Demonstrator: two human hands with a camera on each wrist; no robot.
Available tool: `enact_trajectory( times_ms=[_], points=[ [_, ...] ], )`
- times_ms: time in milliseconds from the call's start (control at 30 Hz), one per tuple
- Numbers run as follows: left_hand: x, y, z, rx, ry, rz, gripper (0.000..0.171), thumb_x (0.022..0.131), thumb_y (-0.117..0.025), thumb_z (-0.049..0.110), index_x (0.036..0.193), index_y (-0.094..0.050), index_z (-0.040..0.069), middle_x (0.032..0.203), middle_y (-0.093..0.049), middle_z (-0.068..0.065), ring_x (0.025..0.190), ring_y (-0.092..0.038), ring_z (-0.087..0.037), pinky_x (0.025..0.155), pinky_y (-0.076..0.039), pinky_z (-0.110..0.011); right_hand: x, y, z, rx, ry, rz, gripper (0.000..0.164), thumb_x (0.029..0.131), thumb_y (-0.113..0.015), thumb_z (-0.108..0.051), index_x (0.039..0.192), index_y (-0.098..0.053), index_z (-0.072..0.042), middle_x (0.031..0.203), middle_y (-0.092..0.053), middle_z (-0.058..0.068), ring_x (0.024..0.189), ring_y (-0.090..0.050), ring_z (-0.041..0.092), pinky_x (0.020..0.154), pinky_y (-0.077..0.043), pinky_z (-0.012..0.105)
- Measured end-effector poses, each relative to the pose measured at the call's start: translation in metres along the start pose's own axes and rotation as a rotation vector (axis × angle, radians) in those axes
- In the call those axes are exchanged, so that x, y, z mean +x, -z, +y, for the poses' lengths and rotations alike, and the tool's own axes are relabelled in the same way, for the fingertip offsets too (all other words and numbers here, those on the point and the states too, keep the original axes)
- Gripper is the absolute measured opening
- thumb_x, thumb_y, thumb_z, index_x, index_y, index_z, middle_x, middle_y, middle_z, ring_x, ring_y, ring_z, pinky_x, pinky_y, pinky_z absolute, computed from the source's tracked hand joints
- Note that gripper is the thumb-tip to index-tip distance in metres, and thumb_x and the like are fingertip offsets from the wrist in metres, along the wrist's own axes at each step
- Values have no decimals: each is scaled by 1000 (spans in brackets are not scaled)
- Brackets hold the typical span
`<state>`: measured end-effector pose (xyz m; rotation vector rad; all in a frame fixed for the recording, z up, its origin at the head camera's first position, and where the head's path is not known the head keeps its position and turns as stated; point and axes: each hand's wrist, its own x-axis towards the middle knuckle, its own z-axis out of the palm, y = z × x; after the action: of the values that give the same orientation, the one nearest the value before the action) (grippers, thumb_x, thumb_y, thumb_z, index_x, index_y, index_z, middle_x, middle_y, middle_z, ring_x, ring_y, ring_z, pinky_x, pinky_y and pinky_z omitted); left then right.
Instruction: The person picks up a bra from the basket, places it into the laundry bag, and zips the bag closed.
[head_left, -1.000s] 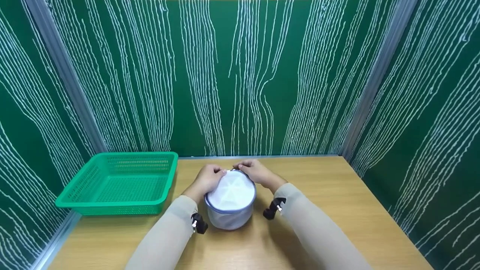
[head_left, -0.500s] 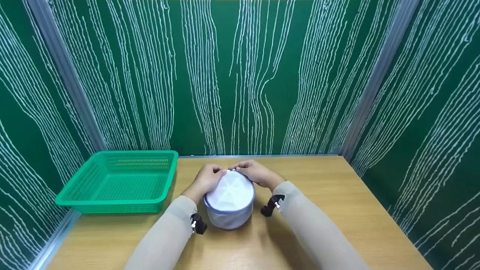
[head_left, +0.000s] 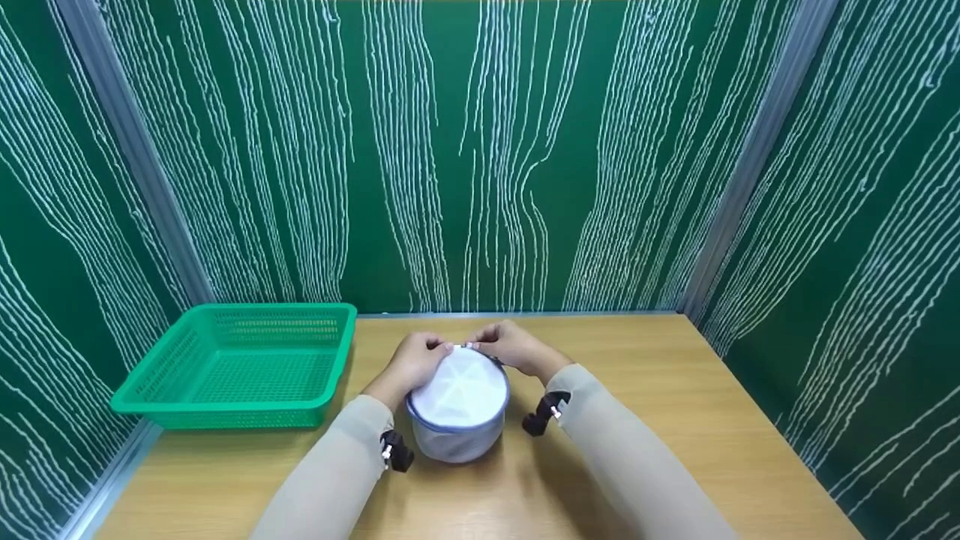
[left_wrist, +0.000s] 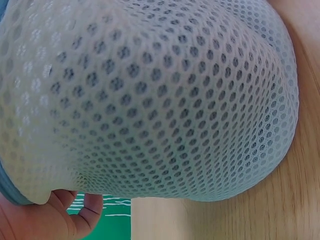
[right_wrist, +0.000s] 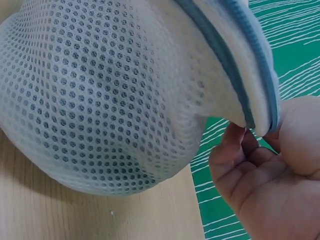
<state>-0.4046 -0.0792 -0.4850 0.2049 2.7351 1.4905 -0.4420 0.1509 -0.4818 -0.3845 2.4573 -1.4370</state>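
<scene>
A white mesh laundry bag (head_left: 459,394), round and drum-shaped with blue trim around its top, stands on the wooden table. My left hand (head_left: 417,361) grips the far left of the bag's rim, its thumb on the top. At the far right of the rim, my right hand (head_left: 514,349) pinches the trimmed edge, close to the left fingertips. In the right wrist view, the bag's two blue bands (right_wrist: 220,47) run down to the pinching fingers (right_wrist: 232,150). Whatever lies between those fingertips is hidden. Honeycomb mesh fills most of the left wrist view, with left fingers (left_wrist: 90,212) below the rim.
A green perforated plastic basket (head_left: 225,409) sits left on the table (head_left: 637,420), with nothing seen inside. Green walls (head_left: 465,187) with white wavy lines enclose the table at the back and sides.
The right fingertips have shifted slightly along and toward the near side of the far rim. The bag has moved a little to the left. The left hand keeps its grip.
</scene>
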Motion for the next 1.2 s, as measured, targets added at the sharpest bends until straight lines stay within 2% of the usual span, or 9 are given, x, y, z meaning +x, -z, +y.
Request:
enact_trajectory(
  times_ms=[167,400,633,733,867,1067,1200],
  points=[
    [0,1,-2,-12,7,-3,25,117,-65,24,115,-83,7,117,-80,-11,109,-71,-24,103,-61,-47,4,-4,3,-64,54,67,13,112,-72,-13,113,-84,-11,112,-83,3,100,-71,12,86,-60,23],
    [1,0,-5,-20,18,-2,25,117,-64,25,116,-83,7,119,-80,-11,111,-71,-25,105,-61,-47,5,-9,5,-164,153,154,13,111,-72,-8,109,-85,-8,108,-85,8,95,-74,13,83,-62,26],
    [-2,-1,-1,-22,55,9,26,118,-63,24,116,-82,7,120,-79,-12,111,-70,-25,104,-61,-46,2,-9,7,-167,159,189,14,110,-72,-6,105,-85,-7,103,-84,8,91,-72,12,80,-62,25],
    [-4,-2,2,-4,40,27,27,117,-63,23,116,-84,5,121,-80,-13,111,-70,-25,103,-61,-47,0,-9,7,-165,196,197,14,110,-72,-3,104,-85,-2,100,-84,10,86,-69,10,75,-59,22],
    [-7,-2,6,22,55,48,28,117,-63,24,117,-84,6,122,-80,-12,112,-70,-25,104,-61,-47,-3,-7,9,-168,230,207,14,109,-71,-2,103,-84,2,98,-84,13,81,-66,7,71,-55,20],
    [-10,-1,5,31,133,89,30,119,-58,26,120,-82,7,122,-78,-10,111,-69,-24,104,-61,-47,-5,-1,12,-155,188,232,12,108,-73,-3,104,-84,0,98,-83,11,83,-67,8,74,-56,20],
    [-11,0,2,19,143,114,30,119,-57,25,112,-80,7,114,-75,-10,104,-66,-23,98,-60,-46,-7,4,14,-135,158,232,12,109,-74,-5,106,-84,-1,101,-83,11,86,-67,11,76,-56,21]
  ],
)
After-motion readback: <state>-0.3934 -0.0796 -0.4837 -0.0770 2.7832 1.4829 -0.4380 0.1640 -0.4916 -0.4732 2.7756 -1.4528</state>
